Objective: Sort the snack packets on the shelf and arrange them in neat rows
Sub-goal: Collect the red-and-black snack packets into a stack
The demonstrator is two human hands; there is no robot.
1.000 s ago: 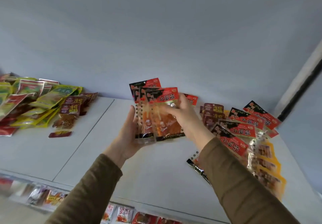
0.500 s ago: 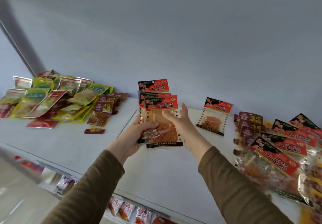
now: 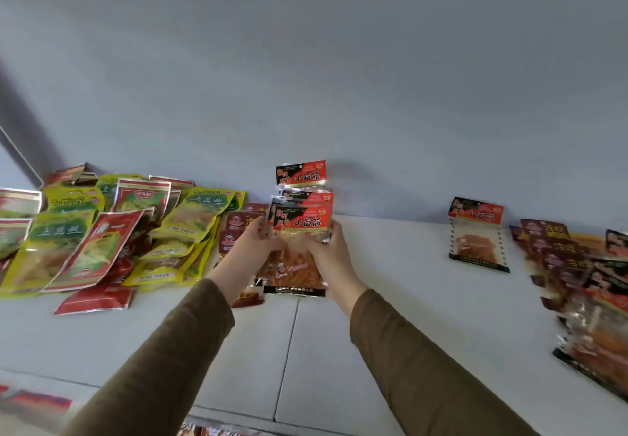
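Packets (image 3: pixel 299 232) shifted left | both hands grasping glossy, flat, rectangular stack.

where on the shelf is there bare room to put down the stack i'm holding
Bare shelf lies between the held stack and the lone red packet, and along the front edge under both sleeves. Crowded: the yellow-green pile at left and the dark red pile at right.

Held packets (image 3: pixel 300 232) between two shelf (image 3: pixel 390 316) piles.
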